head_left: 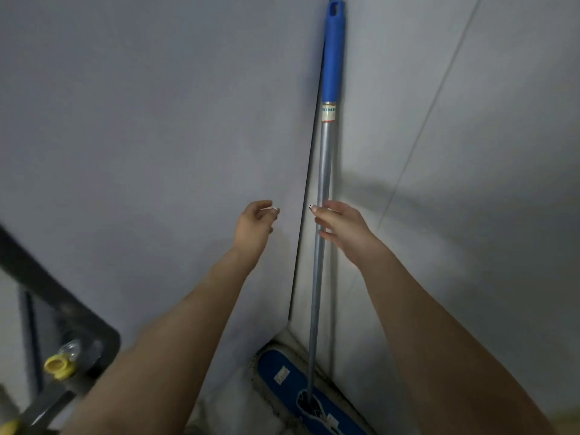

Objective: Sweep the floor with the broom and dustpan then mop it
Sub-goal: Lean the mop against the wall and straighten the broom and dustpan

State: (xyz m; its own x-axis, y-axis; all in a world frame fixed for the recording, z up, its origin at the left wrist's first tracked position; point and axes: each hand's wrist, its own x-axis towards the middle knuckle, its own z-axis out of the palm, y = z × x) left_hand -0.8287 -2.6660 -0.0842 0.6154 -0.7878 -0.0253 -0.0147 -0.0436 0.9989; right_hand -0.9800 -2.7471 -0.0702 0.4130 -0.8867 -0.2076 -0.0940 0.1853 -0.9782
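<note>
Mop (pixel 324 152) stands upright in the wall corner, blue head on the floor. Right hand (pixel 339 222) is at its metal pole, grip unclear. Left hand (pixel 254 222) is loosely curled just beside.
</note>
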